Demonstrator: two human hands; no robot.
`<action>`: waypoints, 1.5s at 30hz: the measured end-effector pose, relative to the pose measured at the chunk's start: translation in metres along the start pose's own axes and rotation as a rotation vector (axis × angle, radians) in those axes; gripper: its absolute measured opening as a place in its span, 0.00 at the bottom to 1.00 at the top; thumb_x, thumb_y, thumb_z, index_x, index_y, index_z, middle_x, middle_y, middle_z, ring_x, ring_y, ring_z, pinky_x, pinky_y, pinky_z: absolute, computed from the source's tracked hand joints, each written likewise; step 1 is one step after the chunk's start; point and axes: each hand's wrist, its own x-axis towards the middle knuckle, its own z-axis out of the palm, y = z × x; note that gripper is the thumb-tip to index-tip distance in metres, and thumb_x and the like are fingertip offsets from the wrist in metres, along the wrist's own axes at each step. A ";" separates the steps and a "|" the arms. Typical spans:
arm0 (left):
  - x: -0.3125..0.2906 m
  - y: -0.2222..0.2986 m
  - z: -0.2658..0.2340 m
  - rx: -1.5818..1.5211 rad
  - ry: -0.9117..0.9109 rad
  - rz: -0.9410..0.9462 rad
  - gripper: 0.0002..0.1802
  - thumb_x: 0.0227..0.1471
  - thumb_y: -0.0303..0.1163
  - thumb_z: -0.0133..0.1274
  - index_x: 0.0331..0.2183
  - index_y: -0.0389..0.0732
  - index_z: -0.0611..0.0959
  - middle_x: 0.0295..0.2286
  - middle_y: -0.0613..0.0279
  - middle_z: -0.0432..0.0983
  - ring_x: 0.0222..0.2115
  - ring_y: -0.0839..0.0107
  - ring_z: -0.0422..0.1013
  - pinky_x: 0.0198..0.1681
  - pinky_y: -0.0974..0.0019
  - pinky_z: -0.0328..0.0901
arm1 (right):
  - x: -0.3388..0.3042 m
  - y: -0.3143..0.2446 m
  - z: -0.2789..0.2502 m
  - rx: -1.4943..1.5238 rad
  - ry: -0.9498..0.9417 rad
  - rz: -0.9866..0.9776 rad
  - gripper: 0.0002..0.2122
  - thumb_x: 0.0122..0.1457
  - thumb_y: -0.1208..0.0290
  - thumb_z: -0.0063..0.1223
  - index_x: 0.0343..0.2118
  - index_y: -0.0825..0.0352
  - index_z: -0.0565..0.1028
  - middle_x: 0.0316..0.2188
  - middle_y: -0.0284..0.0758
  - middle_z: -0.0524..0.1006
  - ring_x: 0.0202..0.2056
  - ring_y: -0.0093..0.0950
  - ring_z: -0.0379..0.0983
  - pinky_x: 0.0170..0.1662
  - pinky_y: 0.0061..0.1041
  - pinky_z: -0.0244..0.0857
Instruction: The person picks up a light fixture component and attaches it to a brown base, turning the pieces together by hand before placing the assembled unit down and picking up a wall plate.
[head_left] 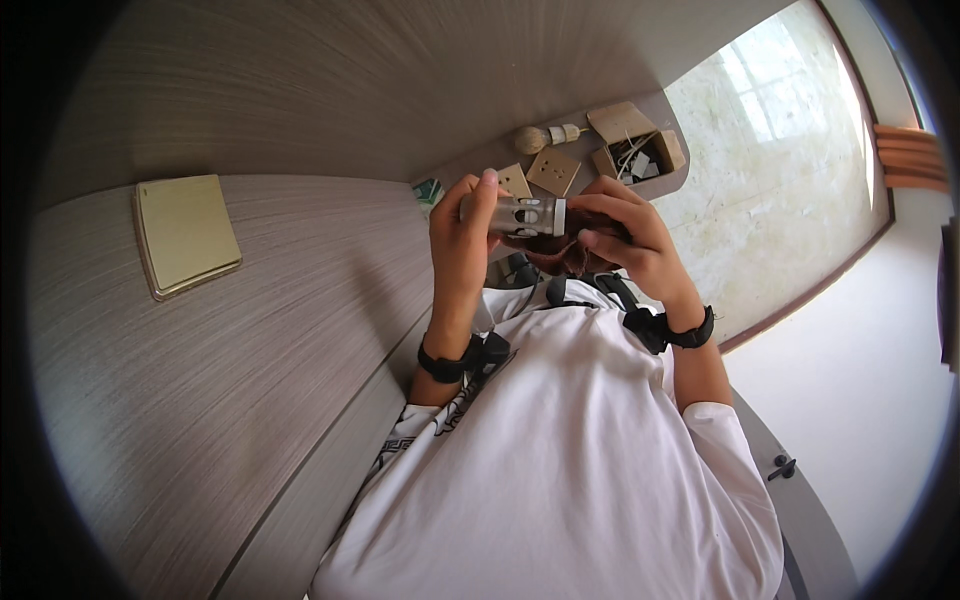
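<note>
By the left hand [460, 222], a clear cylindrical container [541, 215] is gripped sideways between both hands; near its pale right end, brown cloth [560, 256] is grasped by the right hand [640, 236]. Two-handed handling appears under way; a steady grip seems called for next.

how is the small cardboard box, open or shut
Open: the cardboard box has its flaps turned outward, and a pale cable shows inside.
</note>
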 end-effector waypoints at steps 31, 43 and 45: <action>0.010 -0.006 -0.014 -0.651 -0.172 -0.109 0.22 0.63 0.47 0.45 0.22 0.45 0.71 0.13 0.70 0.58 0.13 0.78 0.51 0.19 0.69 0.45 | -0.005 0.044 -0.003 1.179 0.351 0.160 0.27 0.63 0.65 0.45 0.64 0.71 0.63 0.55 0.41 0.75 0.50 0.36 0.76 0.43 0.24 0.65; 0.011 -0.010 -0.020 -0.653 -0.065 -0.103 0.17 0.64 0.45 0.52 0.29 0.43 0.79 0.20 0.71 0.71 0.13 0.85 0.56 0.19 0.76 0.52 | -0.003 0.051 -0.004 1.175 0.383 0.228 0.24 0.66 0.68 0.41 0.63 0.72 0.64 0.51 0.41 0.77 0.43 0.33 0.77 0.41 0.26 0.69; 0.012 -0.010 -0.019 -0.700 -0.095 -0.114 0.16 0.64 0.44 0.51 0.30 0.42 0.78 0.19 0.70 0.71 0.12 0.84 0.56 0.18 0.76 0.53 | -0.001 0.049 -0.003 1.159 0.407 0.248 0.24 0.66 0.68 0.41 0.63 0.73 0.65 0.51 0.40 0.77 0.43 0.32 0.77 0.40 0.26 0.69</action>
